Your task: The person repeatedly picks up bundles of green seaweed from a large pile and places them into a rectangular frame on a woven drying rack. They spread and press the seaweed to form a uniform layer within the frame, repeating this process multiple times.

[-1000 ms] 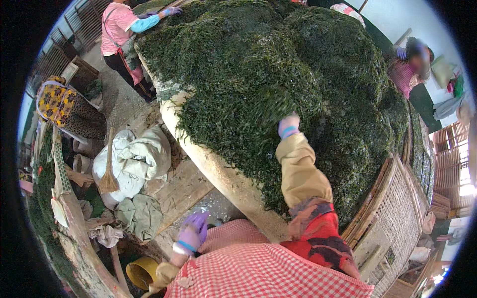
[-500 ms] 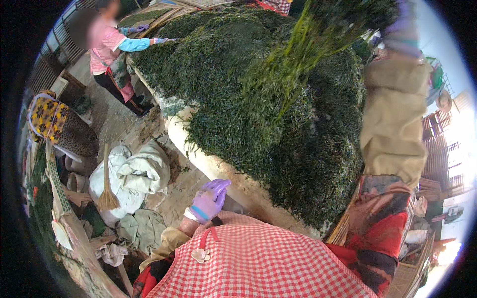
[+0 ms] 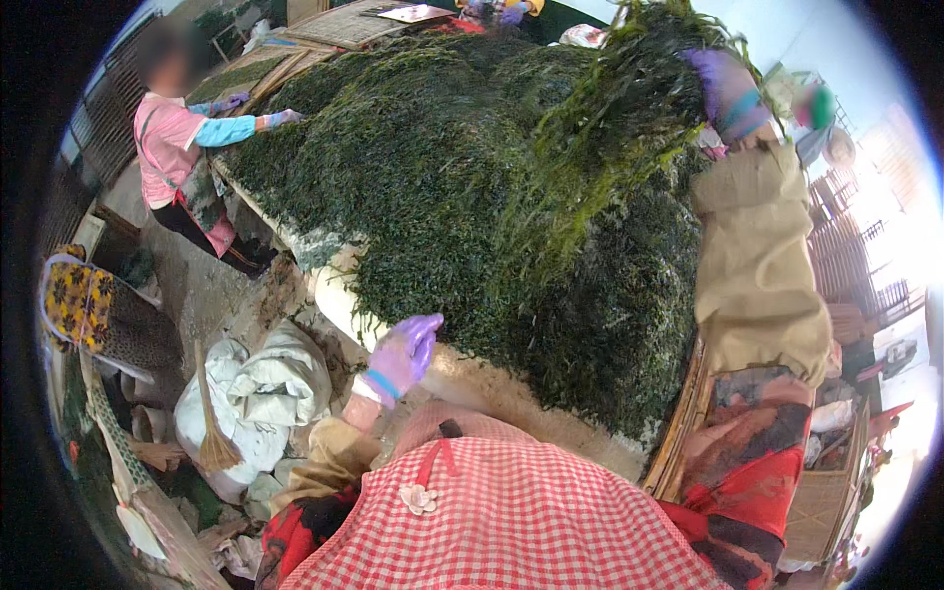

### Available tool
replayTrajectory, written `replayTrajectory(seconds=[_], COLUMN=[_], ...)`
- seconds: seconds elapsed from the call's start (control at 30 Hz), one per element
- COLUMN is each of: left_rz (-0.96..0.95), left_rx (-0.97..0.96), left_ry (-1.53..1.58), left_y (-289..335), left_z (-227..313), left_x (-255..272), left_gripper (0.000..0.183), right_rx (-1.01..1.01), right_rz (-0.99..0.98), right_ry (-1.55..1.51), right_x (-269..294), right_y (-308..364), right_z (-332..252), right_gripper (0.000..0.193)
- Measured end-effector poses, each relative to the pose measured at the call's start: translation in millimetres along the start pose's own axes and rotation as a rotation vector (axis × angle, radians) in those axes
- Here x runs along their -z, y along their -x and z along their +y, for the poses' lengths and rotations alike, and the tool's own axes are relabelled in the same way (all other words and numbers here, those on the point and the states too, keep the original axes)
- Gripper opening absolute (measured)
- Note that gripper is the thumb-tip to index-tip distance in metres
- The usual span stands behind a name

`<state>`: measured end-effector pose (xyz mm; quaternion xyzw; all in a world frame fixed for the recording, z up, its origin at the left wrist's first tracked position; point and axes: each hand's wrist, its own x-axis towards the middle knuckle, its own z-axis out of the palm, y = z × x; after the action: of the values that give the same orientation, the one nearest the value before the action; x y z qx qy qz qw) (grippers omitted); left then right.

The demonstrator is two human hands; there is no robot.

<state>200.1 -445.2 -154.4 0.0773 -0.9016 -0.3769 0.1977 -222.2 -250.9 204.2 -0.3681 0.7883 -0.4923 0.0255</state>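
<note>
A large heap of dark green seaweed (image 3: 413, 187) covers the table in front of me. At the upper right, my right hand (image 3: 730, 96), in a purple glove, grips a raised clump of seaweed (image 3: 619, 113). Long yellow-green strands hang from the clump toward the heap. My left hand (image 3: 401, 356), also gloved in purple, holds nothing. Its fingers are stretched out beside the pale near-left edge of the table (image 3: 472, 379), just short of the heap.
At the far left, a person in pink (image 3: 169, 147) reaches to the heap's edge; another person's gloved hands (image 3: 513, 14) show at the back. White sacks (image 3: 280, 379) and a straw broom (image 3: 216, 447) stand at lower left. Stacked wooden frames (image 3: 688, 423) lie right of the heap.
My view has shifted, bringing more of the back into sight. My right hand, still gripping the seaweed, appears lower and farther left. My left hand appears slightly higher and farther left.
</note>
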Motion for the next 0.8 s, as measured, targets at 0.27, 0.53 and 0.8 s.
replayTrajectory(seconds=[0.27,0.53,0.8], left_rz=[0.296,-0.051,-1.041], left_rx=[-0.546,-0.561,-0.127], left_ry=[-0.225,-0.726,-0.537], left_y=[-157,-266,-125], left_z=[103,201,63], left_x=[34,-55,-141], left_gripper=[0.034,0.044,0.053], right_rx=[-0.095,-0.012,0.053], right_rz=[0.116,0.131,0.137], right_ry=[0.136,-0.033,-0.115], right_x=[1,61,83], right_y=[13,9,16], right_z=[16,-34,-31], right_gripper=[0.034,0.032,0.031])
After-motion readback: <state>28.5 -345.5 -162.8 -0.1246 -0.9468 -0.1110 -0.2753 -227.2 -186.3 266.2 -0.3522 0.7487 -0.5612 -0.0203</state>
